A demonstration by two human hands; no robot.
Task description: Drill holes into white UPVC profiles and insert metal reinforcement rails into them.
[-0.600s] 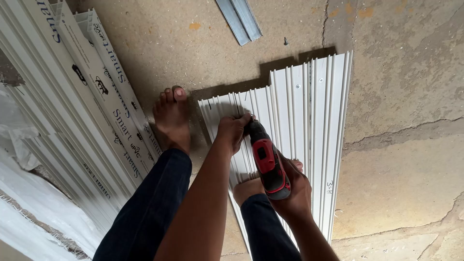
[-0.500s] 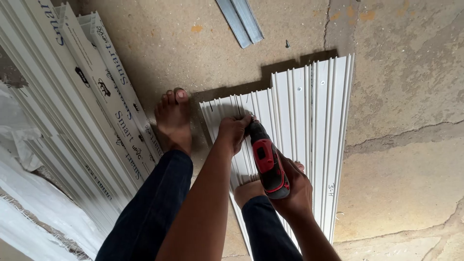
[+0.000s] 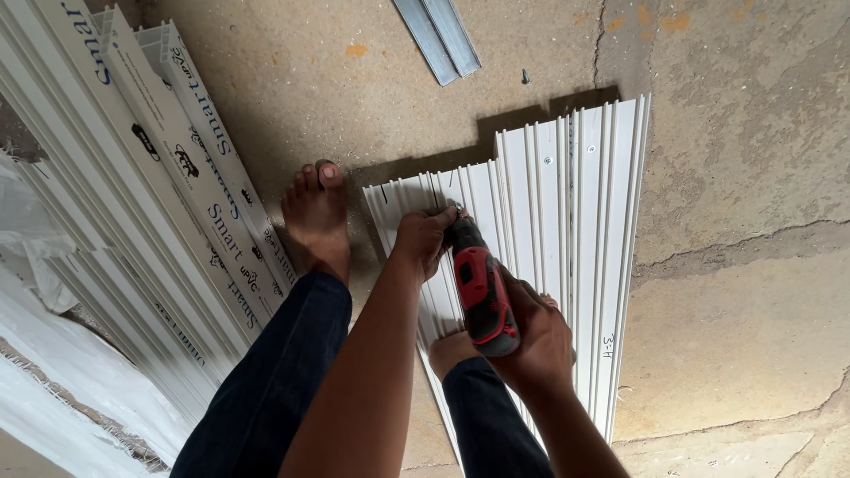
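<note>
The person stands over a set of white ribbed plastic profiles (image 3: 567,221) lying side by side on the bare concrete floor (image 3: 744,177), one bare foot (image 3: 317,221) planted just to the left of them and the other foot (image 3: 452,350) resting on the strips themselves. The right hand (image 3: 531,341) is wrapped tight around the grip of a red and black cordless drill (image 3: 482,292), whose nose points down and away at the near-left strips. The left hand (image 3: 423,239) is cupped at the tip of the tool, fingers pinched close where the bit meets the plastic; whether it holds a screw there cannot be told, since the fingers hide the spot. Two screw heads (image 3: 568,154) already sit in the taller strips on the right, so the step in hand looks like fastening through the shorter left strips. The next move calls for keeping the bit square to the surface, steady downward pressure, and the guiding fingers kept clear of the turning tip. A stack of boxed white profiles (image 3: 150,204) lies at the left, and a grey metal channel (image 3: 440,35) and a loose screw (image 3: 525,78) lie beyond the work
</note>
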